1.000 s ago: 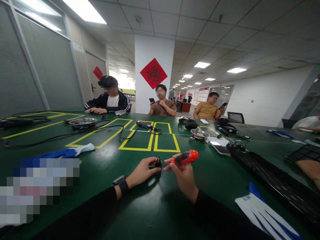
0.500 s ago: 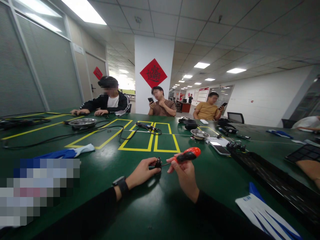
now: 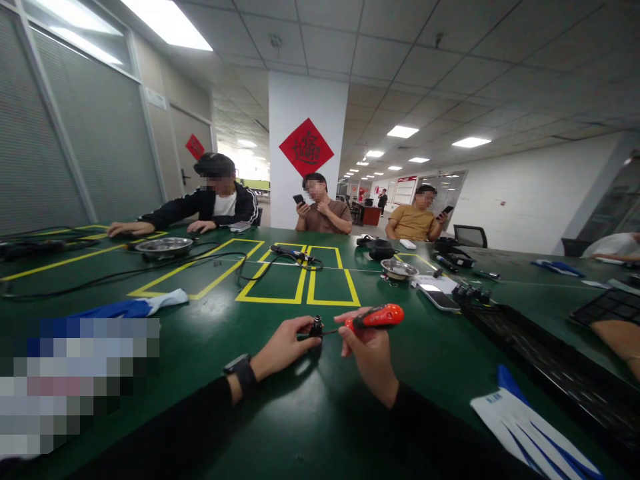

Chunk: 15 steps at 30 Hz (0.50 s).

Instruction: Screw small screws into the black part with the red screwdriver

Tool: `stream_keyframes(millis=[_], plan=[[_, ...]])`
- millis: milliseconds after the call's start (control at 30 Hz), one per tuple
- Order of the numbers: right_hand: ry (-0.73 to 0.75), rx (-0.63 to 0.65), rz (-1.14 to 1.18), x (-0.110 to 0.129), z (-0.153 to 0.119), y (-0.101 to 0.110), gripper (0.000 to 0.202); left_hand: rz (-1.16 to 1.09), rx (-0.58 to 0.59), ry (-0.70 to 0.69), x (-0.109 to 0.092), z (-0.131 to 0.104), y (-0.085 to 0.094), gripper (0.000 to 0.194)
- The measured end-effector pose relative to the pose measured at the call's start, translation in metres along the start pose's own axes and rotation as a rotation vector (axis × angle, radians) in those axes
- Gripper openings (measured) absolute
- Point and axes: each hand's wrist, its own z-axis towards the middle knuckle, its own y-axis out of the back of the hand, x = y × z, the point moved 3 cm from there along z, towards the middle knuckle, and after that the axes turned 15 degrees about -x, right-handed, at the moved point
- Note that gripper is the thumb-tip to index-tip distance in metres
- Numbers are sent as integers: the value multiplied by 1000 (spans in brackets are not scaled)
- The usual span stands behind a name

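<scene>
Between thumb and fingers, my left hand (image 3: 289, 347) pinches a small black cylindrical part (image 3: 316, 327) upright, low over the table; its exact kind is too small to tell. My right hand (image 3: 369, 357) is closed around a screwdriver (image 3: 376, 317) with a red and black handle. The screwdriver's thin shaft points left, and its tip meets the side of the black part or lies right beside it. What the tip enters is hidden.
Blue and white gloves (image 3: 525, 427) lie at the lower right, beside a long black tray (image 3: 545, 360). A metal bowl (image 3: 399, 269) and a phone (image 3: 438, 297) sit beyond. Black cables (image 3: 125, 288) cross the green table (image 3: 210, 333) at left. Several people sit around it.
The screwdriver has turned in my right hand: its handle end dipped, and more red shows. My left hand stays in place. The person at far left has reached further left.
</scene>
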Motion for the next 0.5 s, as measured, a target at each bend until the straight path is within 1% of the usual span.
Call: stream_keyframes(millis=[100,200,267,333,500], plan=[[26,-32,28,2,0,1,26,-2,-4,14,-1,0,1,22],[13,13,69,4,0,-1,25,-5,-8,23,-2,0,2,23],[-12,47,100,4,0,-2,28,-1,-13,22,-2,0,1,23],[-26,44,90,4,1,-2,31,-2,-15,19,-2,0,1,22],[-32,19,18,4,1,-2,24,4,-15,16,-2,0,1,22]])
